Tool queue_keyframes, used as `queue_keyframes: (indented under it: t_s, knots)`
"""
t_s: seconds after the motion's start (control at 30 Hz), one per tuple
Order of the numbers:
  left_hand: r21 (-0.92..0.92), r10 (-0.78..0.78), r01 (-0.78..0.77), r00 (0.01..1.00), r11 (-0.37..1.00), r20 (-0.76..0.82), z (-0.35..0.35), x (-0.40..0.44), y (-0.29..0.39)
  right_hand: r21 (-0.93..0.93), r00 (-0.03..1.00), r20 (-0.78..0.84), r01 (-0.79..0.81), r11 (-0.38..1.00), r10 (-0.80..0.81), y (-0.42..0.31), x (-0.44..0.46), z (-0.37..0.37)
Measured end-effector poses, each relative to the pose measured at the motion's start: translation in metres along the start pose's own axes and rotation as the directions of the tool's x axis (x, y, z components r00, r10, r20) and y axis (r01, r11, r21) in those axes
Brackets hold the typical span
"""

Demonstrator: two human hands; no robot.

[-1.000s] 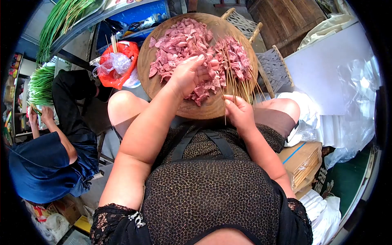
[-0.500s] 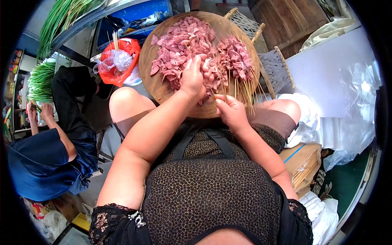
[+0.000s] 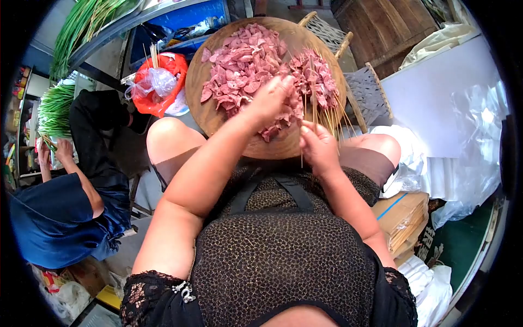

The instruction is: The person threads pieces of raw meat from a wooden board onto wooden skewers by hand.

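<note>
Left of both hands, a red plastic bag [image 3: 175, 90] holds thin pale sticks [image 3: 154, 55]. A loose pile of pink raw meat pieces [image 3: 244, 62] covers part of a round brown wooden board [image 3: 260, 148]. The left hand [image 3: 272, 99] reaches over its near edge; its grip cannot be told. The right hand [image 3: 317, 144] pinches a slim tan skewer [image 3: 302, 155]; meat-loaded skewers [image 3: 318, 82] lie beyond it.

Pale characters [image 3: 429, 238], apparently Chinese, stand on the dark green board [image 3: 463, 240] at the lower right, but they are turned sideways, small and partly cut off, so I cannot read them with certainty. Any print on the coloured packets [image 3: 24, 76] at the far left is too small and blurred to make out.
</note>
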State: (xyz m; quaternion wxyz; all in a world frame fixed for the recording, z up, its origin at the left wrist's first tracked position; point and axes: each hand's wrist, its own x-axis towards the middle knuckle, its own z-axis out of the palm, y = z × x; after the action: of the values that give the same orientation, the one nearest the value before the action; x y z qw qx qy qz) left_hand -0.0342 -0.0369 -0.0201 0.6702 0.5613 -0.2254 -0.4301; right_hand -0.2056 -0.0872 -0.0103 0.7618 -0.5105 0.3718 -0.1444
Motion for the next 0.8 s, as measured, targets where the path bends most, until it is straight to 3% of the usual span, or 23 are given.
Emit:
queue_keyframes:
  t_s: [0.03, 0.07, 0.1, 0.13, 0.17, 0.27, 0.33, 0.37, 0.43, 0.47, 0.5, 0.57, 0.8]
  knots:
    - [0.316, 0.105, -0.087, 0.994, 0.945, -0.042, -0.016, 0.007, 0.005, 0.070, 1.000, -0.027, -0.004, 0.998, 0.006, 0.001, 0.004, -0.005]
    - [0.673, 0.286, -0.200, 0.958, 0.712, -0.017, -0.036, 0.008, 0.012, 0.095, 1.000, -0.028, 0.010, 0.995, -0.008, -0.001, 0.005, -0.008]
    - [0.907, 0.435, -0.248, 0.897, 0.340, 0.082, -0.051, 0.005, 0.021, 0.118, 0.999, -0.030, 0.026, 0.993, -0.023, -0.002, 0.005, -0.010]
    - [0.966, 0.322, -0.091, 0.947, 0.243, 0.009, -0.055, -0.004, 0.036, 0.087, 0.999, -0.030, 0.012, 0.996, -0.009, -0.008, 0.001, -0.010]
    - [0.990, 0.194, -0.033, 0.981, 0.138, 0.006, -0.059, -0.007, 0.041, 0.087, 1.000, -0.028, 0.015, 0.996, -0.013, -0.008, -0.001, -0.010]
    - [0.979, 0.246, -0.088, 0.968, 0.186, 0.040, -0.068, -0.001, 0.030, 0.049, 1.000, -0.021, -0.002, 0.999, 0.003, -0.007, -0.003, -0.010]
    - [0.901, 0.118, 0.027, 0.989, 0.434, -0.087, -0.064, -0.002, 0.039, -0.002, 1.000, 0.022, 0.014, 1.000, -0.014, -0.007, -0.005, -0.012]
    - [0.851, 0.236, -0.033, 0.966, 0.524, -0.108, -0.073, 0.002, 0.028, 0.000, 1.000, 0.020, 0.014, 1.000, -0.014, -0.003, -0.004, -0.014]
    - [0.409, 0.155, -0.052, 0.962, 0.911, -0.224, -0.072, 0.005, 0.031, -0.033, 0.986, 0.135, 0.099, 0.994, -0.094, 0.000, -0.004, -0.009]
    - [0.096, -0.008, 0.030, 0.975, 0.995, -0.221, -0.074, 0.002, 0.034, -0.105, 0.988, 0.154, 0.023, 0.994, -0.006, -0.006, -0.012, -0.012]
    - [0.099, -0.003, 0.026, 0.975, 0.995, -0.222, -0.074, 0.003, 0.035, -0.104, 0.988, 0.157, 0.028, 0.994, -0.011, -0.004, -0.012, -0.012]
    - [-0.204, -0.031, -0.017, 0.973, 0.979, -0.230, -0.074, 0.005, 0.032, -0.165, 0.985, 0.174, 0.024, 0.986, 0.005, 0.004, -0.011, -0.014]
    - [-0.395, -0.011, -0.097, 0.965, 0.913, -0.261, -0.068, 0.001, 0.039, -0.198, 0.985, 0.173, 0.023, 0.980, 0.012, 0.003, -0.013, -0.014]
